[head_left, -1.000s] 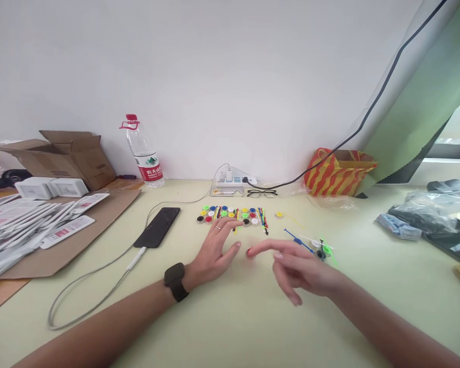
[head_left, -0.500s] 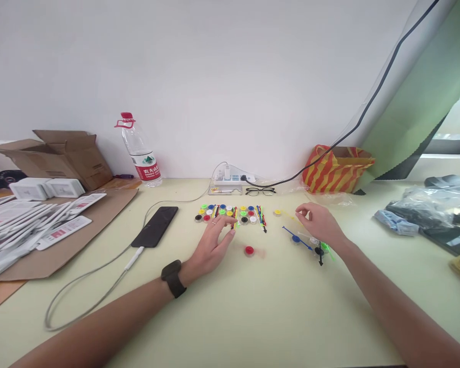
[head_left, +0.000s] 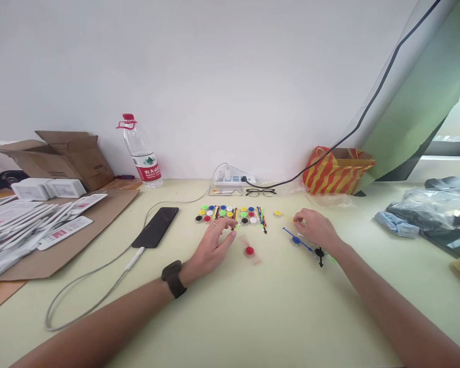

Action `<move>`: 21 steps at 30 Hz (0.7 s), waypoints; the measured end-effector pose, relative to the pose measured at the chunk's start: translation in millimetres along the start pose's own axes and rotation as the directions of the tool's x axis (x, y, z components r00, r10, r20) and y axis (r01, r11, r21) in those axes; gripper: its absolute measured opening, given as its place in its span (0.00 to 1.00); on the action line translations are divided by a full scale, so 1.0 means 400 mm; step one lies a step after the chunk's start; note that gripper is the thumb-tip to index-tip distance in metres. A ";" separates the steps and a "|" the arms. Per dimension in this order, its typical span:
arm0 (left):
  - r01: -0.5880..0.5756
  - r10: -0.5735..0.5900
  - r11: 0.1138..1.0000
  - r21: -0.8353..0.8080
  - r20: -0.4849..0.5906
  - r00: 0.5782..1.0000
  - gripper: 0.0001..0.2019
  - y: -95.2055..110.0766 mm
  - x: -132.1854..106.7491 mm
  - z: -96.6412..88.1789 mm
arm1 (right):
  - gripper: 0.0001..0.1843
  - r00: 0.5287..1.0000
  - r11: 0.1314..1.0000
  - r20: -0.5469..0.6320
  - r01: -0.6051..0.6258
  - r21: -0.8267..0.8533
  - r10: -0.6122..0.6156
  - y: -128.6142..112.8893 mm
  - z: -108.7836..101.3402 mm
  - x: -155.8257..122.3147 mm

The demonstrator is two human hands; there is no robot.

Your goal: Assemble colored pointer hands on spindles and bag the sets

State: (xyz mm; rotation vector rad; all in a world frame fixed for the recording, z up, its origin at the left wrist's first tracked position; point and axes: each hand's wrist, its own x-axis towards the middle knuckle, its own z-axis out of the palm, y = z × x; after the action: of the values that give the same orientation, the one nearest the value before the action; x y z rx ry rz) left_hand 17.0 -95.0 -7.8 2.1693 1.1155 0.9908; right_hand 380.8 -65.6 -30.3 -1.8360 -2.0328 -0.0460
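My left hand, wearing a dark wristwatch, hovers near the front of the grouped coloured discs, fingers loosely curved and thumb apart. To its right a red arrow spinner stands alone, its arrow blurred by rotation. My right hand has thumb and forefinger pinched at the arrow end of a yellow spinner; the exact contact is hard to see. Below that hand lie a blue arrow spinner and a black one. Green and white pieces beside them are mostly covered by the hand.
At left are a phone on a charging cable, a water bottle, and cardboard under white packets. A power strip and eyeglasses sit by the wall. A striped bag and plastic-wrapped items are at right.
My right hand has come slightly lower, its pinched fingers now at the yellow arrow's end, covering more of the pieces below. The red arrow has turned. My left hand has barely moved.
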 end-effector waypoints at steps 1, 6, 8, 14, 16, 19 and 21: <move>0.000 0.000 1.000 0.001 0.001 1.000 0.12 0.001 0.000 0.000 | 0.07 1.000 1.000 -0.006 -0.001 0.007 0.001 -0.001 -0.002 -0.001; -0.012 0.012 1.000 0.003 0.006 1.000 0.12 0.003 0.001 -0.001 | 0.04 0.998 0.996 -0.054 -0.030 0.084 0.034 -0.004 -0.012 -0.003; -0.019 0.019 1.000 0.004 0.009 1.000 0.12 0.003 0.001 -0.001 | 0.04 0.996 0.988 -0.078 -0.036 0.151 0.048 -0.004 -0.015 -0.001; -0.036 0.036 0.999 0.008 0.006 0.999 0.11 0.002 0.001 0.000 | 0.04 0.979 0.945 -0.203 0.064 0.322 0.002 -0.014 -0.017 0.007; -0.033 0.033 0.999 0.007 0.009 0.999 0.11 0.002 0.001 0.000 | 0.05 0.977 0.937 -0.212 0.092 0.336 -0.020 -0.021 -0.016 0.007; -0.020 0.020 1.000 0.005 0.016 1.000 0.11 0.001 0.000 0.000 | 0.05 0.976 0.936 -0.215 0.107 0.334 -0.035 -0.033 -0.011 0.006; -0.018 0.018 1.000 0.004 0.018 1.000 0.11 0.001 0.000 0.000 | 0.06 0.976 0.936 -0.215 0.099 0.338 -0.026 -0.038 -0.007 0.005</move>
State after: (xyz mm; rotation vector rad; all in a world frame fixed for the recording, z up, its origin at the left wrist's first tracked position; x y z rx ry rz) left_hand 17.1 -95.4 -7.6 2.1907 1.0926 0.9751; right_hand 366.9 -66.6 -23.5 -1.4825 -1.8191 0.0946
